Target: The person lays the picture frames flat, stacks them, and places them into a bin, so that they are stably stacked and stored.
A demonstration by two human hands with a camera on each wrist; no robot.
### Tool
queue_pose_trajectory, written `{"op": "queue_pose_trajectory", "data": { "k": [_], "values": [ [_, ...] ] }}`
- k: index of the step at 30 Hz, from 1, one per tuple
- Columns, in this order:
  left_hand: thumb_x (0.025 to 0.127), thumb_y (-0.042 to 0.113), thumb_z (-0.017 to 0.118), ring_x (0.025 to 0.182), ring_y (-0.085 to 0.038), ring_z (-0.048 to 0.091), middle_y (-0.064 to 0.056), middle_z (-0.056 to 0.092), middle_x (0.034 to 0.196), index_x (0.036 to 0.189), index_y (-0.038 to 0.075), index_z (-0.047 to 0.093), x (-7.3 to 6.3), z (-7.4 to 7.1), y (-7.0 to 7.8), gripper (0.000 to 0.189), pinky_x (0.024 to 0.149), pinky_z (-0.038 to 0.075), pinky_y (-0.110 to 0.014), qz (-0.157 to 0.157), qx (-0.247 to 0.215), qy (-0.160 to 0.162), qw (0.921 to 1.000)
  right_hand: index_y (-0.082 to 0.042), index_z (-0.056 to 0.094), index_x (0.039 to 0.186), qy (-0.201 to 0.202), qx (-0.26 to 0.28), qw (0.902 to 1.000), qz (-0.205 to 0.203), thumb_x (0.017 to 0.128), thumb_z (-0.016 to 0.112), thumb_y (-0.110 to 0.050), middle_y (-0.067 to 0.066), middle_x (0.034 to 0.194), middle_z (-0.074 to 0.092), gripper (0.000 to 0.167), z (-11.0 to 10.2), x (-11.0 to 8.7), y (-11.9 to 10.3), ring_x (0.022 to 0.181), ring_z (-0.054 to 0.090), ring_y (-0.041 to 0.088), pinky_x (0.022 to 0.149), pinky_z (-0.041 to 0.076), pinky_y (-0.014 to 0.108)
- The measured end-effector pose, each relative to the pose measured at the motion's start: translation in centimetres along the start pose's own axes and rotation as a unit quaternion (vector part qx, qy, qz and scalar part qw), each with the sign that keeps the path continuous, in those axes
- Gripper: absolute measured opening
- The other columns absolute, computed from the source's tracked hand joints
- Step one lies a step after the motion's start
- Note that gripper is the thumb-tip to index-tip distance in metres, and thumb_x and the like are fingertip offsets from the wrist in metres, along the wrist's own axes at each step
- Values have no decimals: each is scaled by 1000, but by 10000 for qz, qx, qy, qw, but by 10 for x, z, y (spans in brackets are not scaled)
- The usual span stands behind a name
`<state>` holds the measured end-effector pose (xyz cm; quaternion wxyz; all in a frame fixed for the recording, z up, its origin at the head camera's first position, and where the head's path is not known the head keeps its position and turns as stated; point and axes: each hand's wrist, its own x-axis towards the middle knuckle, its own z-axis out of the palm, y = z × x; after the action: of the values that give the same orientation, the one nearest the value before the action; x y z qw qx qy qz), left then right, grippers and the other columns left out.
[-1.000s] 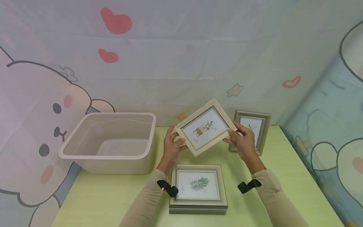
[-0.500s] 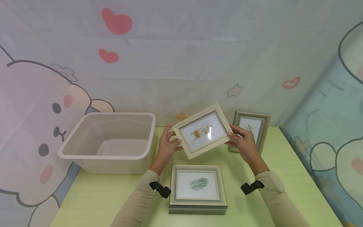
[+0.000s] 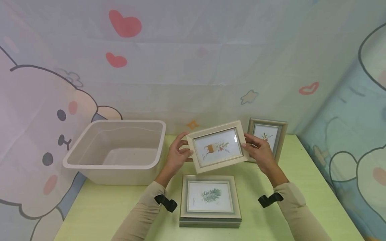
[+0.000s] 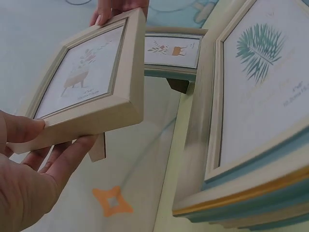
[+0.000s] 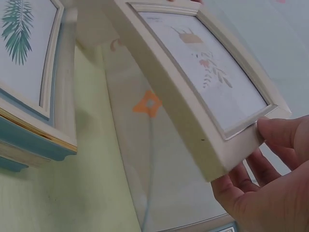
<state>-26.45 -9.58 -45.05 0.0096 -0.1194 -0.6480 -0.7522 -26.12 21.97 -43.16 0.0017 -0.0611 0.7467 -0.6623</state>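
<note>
A cream picture frame [image 3: 197, 160] with a print of a plant in an orange pot is held above the table, tilted slightly. My left hand [image 3: 177, 155] pinches its left edge, thumb on the front and fingers behind. Gripping the opposite edge is my right hand [image 3: 260, 151], its thumb [image 5: 277, 131] on the front corner. In the left wrist view a support leg [image 4: 98, 149] sticks out behind the held frame. Below it lies a stack of picture frames [image 3: 210, 216], the top one showing a green leaf.
A beige plastic tub [image 3: 120, 167] stands at the left of the green table [image 3: 120, 207]. Another picture frame [image 3: 281, 137] stands upright at the back right, partly behind my right hand. A printed cloth [image 3: 193, 67] hangs behind the table.
Both hands have turned the cream frame clockwise from a steep tilt to nearly level and lowered it a little. The stack, tub and standing frame have stayed put.
</note>
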Motion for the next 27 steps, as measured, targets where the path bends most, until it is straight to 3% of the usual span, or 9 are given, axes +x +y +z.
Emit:
{"op": "queue_pose_trajectory", "data": {
  "k": [2,7,10,16,22,27],
  "values": [
    [84,-22,54,73,-12,65,-8,57,106,148,12,43,-1,-1,2,73,64,62,-47,-13,141,-77,9999,0,41,150,-65,-130,9999,-21,98,62,-9,-9,111,60,56,0,0,-1,100,62,-2,81,57,21],
    [84,-22,55,72,-13,63,-11,56,107,148,14,42,-4,-4,6,74,66,61,-51,-156,296,-182,9993,-6,38,153,-233,-440,9987,-129,97,61,-4,21,129,59,61,-1,-2,-2,101,62,0,83,57,22],
    [85,-22,55,74,-14,64,-12,56,109,149,14,42,-4,-6,8,74,67,62,-50,-194,317,-273,9989,-8,36,155,-369,-579,9971,-340,97,60,-1,32,135,53,63,-1,-4,-2,101,62,1,83,57,23],
    [85,-21,55,75,-13,65,-9,56,107,149,12,41,-5,-10,14,73,66,62,-46,-221,355,-415,9983,-9,29,157,-689,-524,9954,-413,95,62,1,31,133,52,71,-4,-5,-2,98,64,3,80,60,28],
    [86,-19,55,77,-12,67,-16,57,111,150,8,38,-8,-11,18,72,67,61,-48,-311,440,-581,9969,-9,25,159,-909,-604,9932,-412,92,65,3,28,129,52,79,-8,-10,3,98,63,3,76,62,32],
    [85,-18,56,77,-11,67,-14,58,109,151,7,37,-9,-13,20,73,65,62,-43,-366,404,-694,9961,-6,25,158,-936,-498,9922,-657,91,67,3,11,119,58,80,-9,-16,6,98,65,4,73,63,34]
  ]
}}
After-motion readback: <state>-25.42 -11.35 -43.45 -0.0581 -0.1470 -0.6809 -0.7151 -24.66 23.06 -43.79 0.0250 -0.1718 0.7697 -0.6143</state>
